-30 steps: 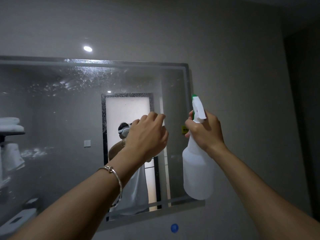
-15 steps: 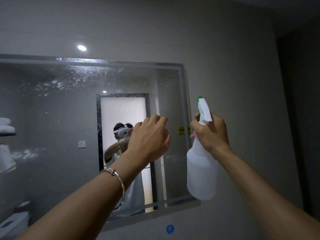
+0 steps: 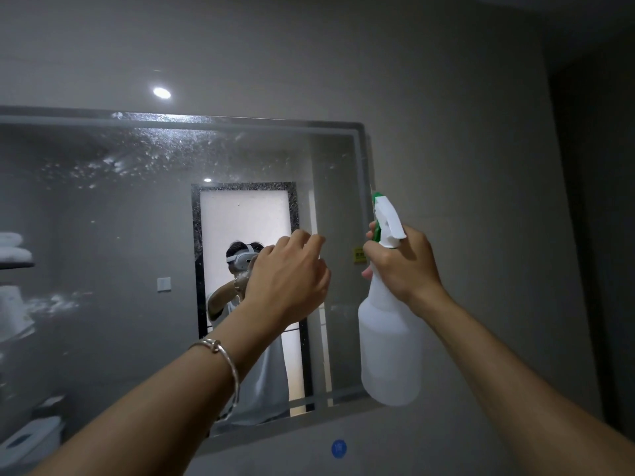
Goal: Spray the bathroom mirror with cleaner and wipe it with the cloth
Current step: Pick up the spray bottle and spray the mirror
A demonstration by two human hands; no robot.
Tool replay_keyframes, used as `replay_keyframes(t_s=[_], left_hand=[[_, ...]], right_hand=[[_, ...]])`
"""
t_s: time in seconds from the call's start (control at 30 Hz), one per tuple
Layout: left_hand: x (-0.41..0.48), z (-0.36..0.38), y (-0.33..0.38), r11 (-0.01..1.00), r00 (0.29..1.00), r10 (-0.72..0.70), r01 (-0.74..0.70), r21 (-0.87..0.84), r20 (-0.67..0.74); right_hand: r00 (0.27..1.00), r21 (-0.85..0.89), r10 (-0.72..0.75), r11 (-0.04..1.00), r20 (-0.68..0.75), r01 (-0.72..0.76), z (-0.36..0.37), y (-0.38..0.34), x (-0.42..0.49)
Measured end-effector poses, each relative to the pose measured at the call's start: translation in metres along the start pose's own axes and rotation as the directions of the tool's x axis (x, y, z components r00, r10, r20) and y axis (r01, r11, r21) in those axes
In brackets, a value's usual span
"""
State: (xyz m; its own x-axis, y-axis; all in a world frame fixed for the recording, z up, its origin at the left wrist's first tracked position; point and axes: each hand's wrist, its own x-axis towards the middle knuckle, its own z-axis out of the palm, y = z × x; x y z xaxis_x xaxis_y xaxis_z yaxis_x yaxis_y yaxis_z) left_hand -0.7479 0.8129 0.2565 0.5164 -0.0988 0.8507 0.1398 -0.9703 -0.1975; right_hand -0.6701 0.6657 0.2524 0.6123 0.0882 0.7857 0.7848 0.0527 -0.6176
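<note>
The wall mirror [image 3: 103, 235] fills the left and middle of the view, and spray droplets [image 3: 137, 159] speckle its upper part. My right hand [image 3: 405, 269] grips the neck of a white spray bottle [image 3: 388, 355] with a green-and-white trigger head, held upright at the mirror's right edge with the nozzle toward the glass. My left hand [image 3: 288, 280], with a silver bangle on the wrist, is raised close to the glass left of the bottle, fingers curled. Its palm is hidden and no cloth shows.
A small yellow sticker [image 3: 358, 254] sits on the mirror near the bottle's head and a blue sticker [image 3: 339, 448] on the wall below. The mirror reflects folded towels [image 3: 13, 249], a toilet [image 3: 31, 438] and a person. A dark wall [image 3: 601, 235] stands at the right.
The view has drifted slightly right, so the mirror sits a little further left. Both hands stay raised in nearly the same places, and the bottle remains gripped.
</note>
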Motion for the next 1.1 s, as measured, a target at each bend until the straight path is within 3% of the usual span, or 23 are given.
replay_keyframes(t_s=[0.17,0.57,0.8,1.1], left_hand=[[-0.009,-0.003,-0.012,0.999,1.000,-0.023,0.023,0.024,0.021],[-0.032,0.013,-0.016,0.999,0.997,-0.033,0.032,0.018,0.066],[-0.044,0.023,-0.016,0.999,0.996,-0.032,0.033,-0.008,0.087],[-0.053,0.031,-0.026,0.999,0.992,-0.053,0.053,0.003,0.111]], right_hand=[[1.000,-0.065,0.007,0.998,0.012,-0.006,0.010,0.003,-0.007],[0.996,-0.014,0.055,0.998,0.066,-0.054,0.020,0.013,-0.024],[0.994,-0.109,0.097,0.990,0.053,-0.091,0.018,0.030,-0.034],[0.988,-0.049,0.105,0.994,0.111,-0.100,0.030,0.034,-0.038]])
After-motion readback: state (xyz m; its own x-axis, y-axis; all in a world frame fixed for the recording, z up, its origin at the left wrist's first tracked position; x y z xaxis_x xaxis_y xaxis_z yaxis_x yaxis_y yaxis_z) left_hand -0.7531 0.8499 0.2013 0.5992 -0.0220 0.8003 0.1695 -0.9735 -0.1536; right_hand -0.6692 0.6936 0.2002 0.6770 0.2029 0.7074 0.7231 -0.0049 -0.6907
